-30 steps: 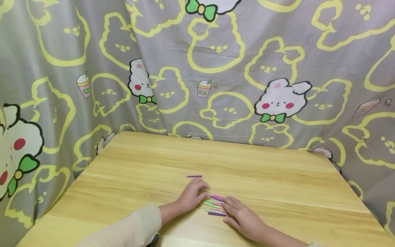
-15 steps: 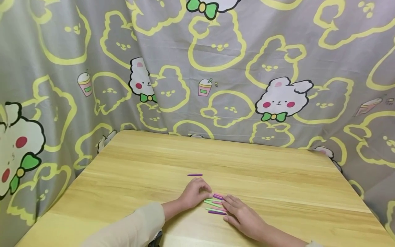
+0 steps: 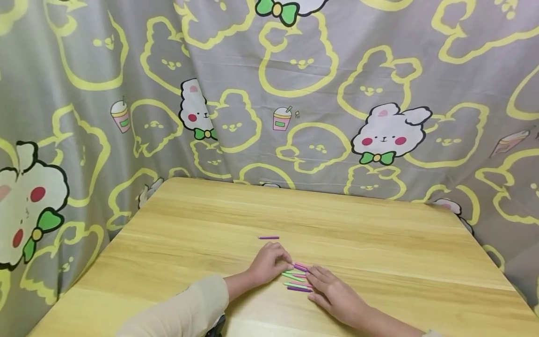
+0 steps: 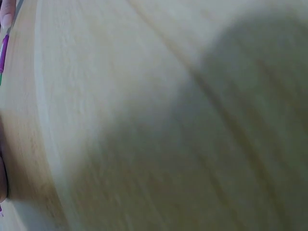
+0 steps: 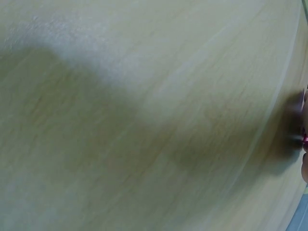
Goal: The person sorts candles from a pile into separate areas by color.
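Several short, slim sticks, some with tapered tips, lie in a loose pile between my hands in the head view. Among them are a green stick, a pink stick and a dark purple stick. My left hand bends over the pile's left side, its thumb and forefinger touching stick ends at the far end. Flat along the right ends rests my right hand, fingers extended and covering some tips. At its edge, the left wrist view catches a purple stick beside a fingertip.
One purple stick lies apart, beyond my left hand. The wooden table reaches back to a patterned grey curtain, which also hangs along both sides. Both wrist views show mostly tabletop and shadow.
My left thumb and forefinger have moved right against the pile. The far purple stick now lies closer alongside the pink one. My right hand stays in place; the head view has shifted slightly.
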A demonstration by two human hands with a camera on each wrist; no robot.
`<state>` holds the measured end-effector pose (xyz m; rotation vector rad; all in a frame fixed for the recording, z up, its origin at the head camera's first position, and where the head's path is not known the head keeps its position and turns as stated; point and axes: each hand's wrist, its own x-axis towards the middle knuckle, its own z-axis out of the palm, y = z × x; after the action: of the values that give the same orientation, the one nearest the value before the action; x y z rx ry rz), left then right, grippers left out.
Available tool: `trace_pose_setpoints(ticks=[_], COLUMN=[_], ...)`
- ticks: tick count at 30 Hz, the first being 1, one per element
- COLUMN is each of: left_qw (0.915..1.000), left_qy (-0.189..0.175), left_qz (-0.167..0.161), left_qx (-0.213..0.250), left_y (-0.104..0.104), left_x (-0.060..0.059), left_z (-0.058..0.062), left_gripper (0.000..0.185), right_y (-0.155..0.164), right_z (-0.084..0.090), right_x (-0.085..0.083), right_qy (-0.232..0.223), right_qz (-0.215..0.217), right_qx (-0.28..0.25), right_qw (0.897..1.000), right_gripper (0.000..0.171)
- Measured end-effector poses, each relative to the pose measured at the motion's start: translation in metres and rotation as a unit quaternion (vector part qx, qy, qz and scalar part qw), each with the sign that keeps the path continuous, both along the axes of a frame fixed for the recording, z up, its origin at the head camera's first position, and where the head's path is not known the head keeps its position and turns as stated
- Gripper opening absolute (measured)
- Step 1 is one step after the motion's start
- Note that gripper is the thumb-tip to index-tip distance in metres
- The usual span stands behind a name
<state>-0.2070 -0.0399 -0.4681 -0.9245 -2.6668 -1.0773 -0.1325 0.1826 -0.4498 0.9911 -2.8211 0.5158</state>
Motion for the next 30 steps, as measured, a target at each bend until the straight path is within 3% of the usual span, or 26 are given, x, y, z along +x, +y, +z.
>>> trace_pose_setpoints(ticks=[8,16,24,30], left_qw=[0.9998,0.9972,0.9966,0.9961], left_qy=[-0.005,0.046,0.012,0.012], left_qz=[0.004,-0.008,-0.01,-0.006], left_qx=[-0.02,-0.059,-0.081,-0.087], left_y=[0.0006,0.0001,-0.0021,-0.0026], left_x=[0.0013,0.0031,0.0054,0.0065], left_z=[0.0018,0.0005,0.0042,0.0043], left_gripper=[0.01,0.01,0.01,0.01], right_y=[0.0008,-0.0003,-0.0014,-0.0004], right_z=[0.0014,0.0029,0.0006,0.0007], right_x=[-0.002,-0.0007,0.0,0.0003], right_qy=[0.009,-0.005,-0.004,0.005], right_qz=[0.003,0.002,0.001,0.003], right_qx=[0.002,0.002,0.001,0.004], right_qw=[1.0,1.0,1.0,1.0], right_gripper=[0.048,0.049,0.049,0.047])
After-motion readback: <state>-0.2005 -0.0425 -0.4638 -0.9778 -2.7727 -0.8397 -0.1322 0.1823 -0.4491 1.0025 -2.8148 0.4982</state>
